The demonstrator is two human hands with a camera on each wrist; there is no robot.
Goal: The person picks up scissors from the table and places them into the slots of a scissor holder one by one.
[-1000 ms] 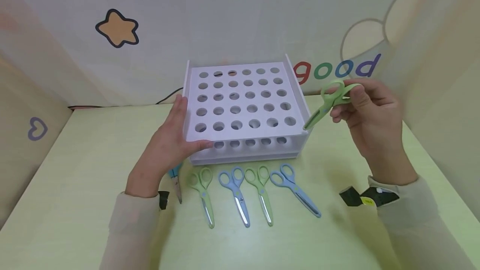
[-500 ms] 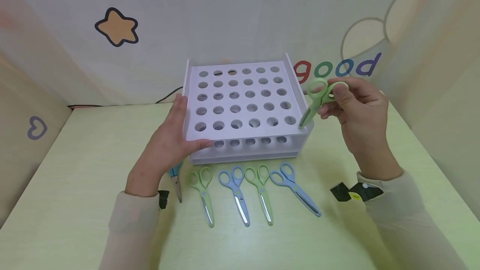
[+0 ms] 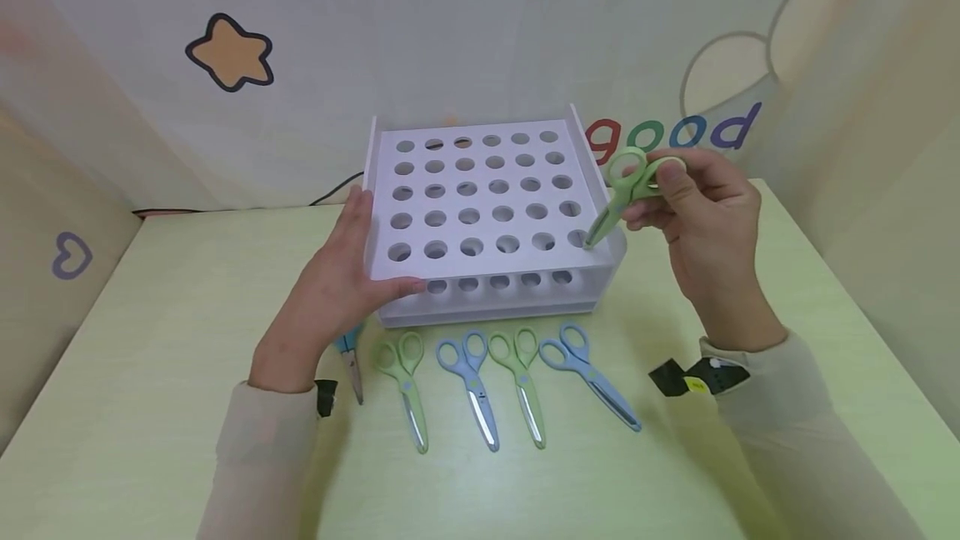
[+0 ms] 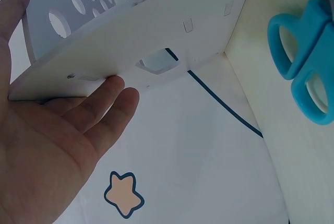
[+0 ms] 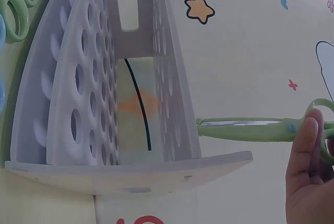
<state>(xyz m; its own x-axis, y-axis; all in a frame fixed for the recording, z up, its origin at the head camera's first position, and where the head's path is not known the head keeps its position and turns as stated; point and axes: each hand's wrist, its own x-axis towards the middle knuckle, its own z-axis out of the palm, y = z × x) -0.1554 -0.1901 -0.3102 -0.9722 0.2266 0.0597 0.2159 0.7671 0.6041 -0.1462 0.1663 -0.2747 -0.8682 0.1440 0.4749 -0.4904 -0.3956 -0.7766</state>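
Observation:
A white rack (image 3: 450, 265) with rows of round holes in its top panel stands on the table. My left hand (image 3: 322, 298) rests on its left front corner, thumb along the front edge and extended fingers against the side panel (image 4: 172, 20). Between thumb and fingers, my right hand (image 3: 712, 232) pinches one handle of a pair of green scissors (image 3: 618, 200). Their closed blades slant down to the left, and the tip overlaps the front-right hole in the head view. In the right wrist view, the tip of these scissors (image 5: 245, 130) is right at the perforated panel.
In front of the rack, a row of scissors lies on the table (image 3: 225, 340): teal scissors (image 3: 351, 365) partly behind the left wrist, green scissors (image 3: 408, 394), blue scissors (image 3: 474, 390), more green scissors (image 3: 525, 386) and blue scissors (image 3: 592, 377). Behind the rack is a printed curtain.
My right hand has moved left with the green scissors, bringing their tip from the rack's right edge to over the front-right hole. My left hand has stayed on the rack.

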